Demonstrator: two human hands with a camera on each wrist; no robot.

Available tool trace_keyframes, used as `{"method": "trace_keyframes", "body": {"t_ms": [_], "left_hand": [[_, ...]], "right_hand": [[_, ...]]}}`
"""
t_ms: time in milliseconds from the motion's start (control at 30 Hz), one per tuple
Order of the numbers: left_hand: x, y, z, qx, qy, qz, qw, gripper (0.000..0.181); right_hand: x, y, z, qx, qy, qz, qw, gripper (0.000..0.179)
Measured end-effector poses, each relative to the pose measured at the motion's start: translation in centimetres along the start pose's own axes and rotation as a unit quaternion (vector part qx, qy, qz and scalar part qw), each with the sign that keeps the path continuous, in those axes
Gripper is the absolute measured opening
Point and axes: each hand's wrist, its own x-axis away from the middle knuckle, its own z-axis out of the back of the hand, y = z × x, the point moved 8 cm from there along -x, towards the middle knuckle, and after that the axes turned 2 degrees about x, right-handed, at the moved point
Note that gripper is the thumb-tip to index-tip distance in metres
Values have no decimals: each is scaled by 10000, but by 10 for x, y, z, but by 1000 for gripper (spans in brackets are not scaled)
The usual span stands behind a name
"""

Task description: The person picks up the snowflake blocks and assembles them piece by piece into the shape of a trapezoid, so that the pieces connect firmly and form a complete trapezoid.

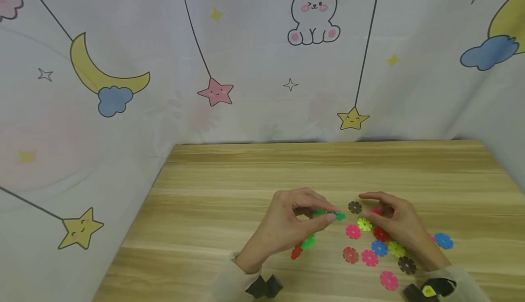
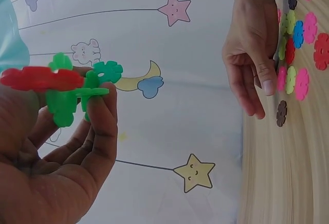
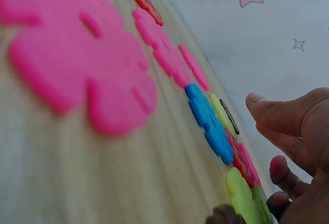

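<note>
Several joined green plastic snowflake discs (image 2: 64, 108) and a red disc (image 2: 41, 79) form a small cluster in my left hand (image 1: 289, 222). My left thumb and fingers pinch it above the table, and part of it is hidden by the hand in the head view. My right hand (image 1: 398, 215) hovers over loose discs with thumb and fingers apart, holding nothing. Nearest its fingertips are a brown disc (image 1: 354, 207), a yellow disc (image 1: 364, 224) and a pink disc (image 1: 375, 211). Under the palm lies a red disc (image 1: 381, 234).
More loose discs are scattered towards the near edge: a blue disc (image 1: 379, 248), a dark brown disc (image 1: 407, 265) and several pink ones. Another blue disc (image 1: 444, 241) lies right of the right wrist. A patterned white curtain (image 1: 254, 56) hangs behind the wooden table (image 1: 213, 211).
</note>
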Motion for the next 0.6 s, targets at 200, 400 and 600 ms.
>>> {"method": "trace_keyframes", "body": {"t_ms": [200,400,600], "left_hand": [[0,-3,-1,-64,-43,85,9999,12],[-1,-3,-1,-77,2,43,10000,12],[-1,-3,-2,-90,-2,24,10000,12]], "right_hand": [[-5,2,-7,136,-43,-105,9998,39],[-6,1,-10,593,31,-255,9979,39],[-7,1,-13,886,0,-301,9956,38]]}}
